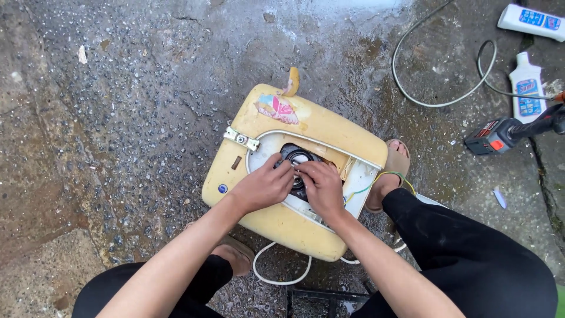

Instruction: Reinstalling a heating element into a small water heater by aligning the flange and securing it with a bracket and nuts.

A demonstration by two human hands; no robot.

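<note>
Hands meet at the centre of the head view, both pressed onto a round black fitting (297, 162) set in the open cavity of a yellowed, rounded plastic appliance casing (318, 126) that lies on wet, pebbled concrete ground (147, 106). The left hand (263, 186) has its fingers curled over the near-left edge of the fitting; the right hand (322, 187) has its fingertips bent onto the fitting's right side. Both hands are closed on that part, though whether they pinch it or only press on it cannot be told from above.

As a judgement of progress: the casing's cover panel is already off, since the white inner tray (356, 188) and a yellow-and-green wire (391, 175) are exposed, while the black fitting still sits in its place inside the cavity, so its removal or seating looks unfinished. A metal bracket (241, 139) remains fixed at the casing's upper-left corner.

Around the work, a white cable (279, 277) loops out from under the casing near the person's sandalled feet. A red-and-black power drill (500, 134) lies well apart to the right, untouched, with two white plastic bottles (527, 88) with blue labels beyond it and a grey cord (424, 97) curving across the wet ground.
</note>
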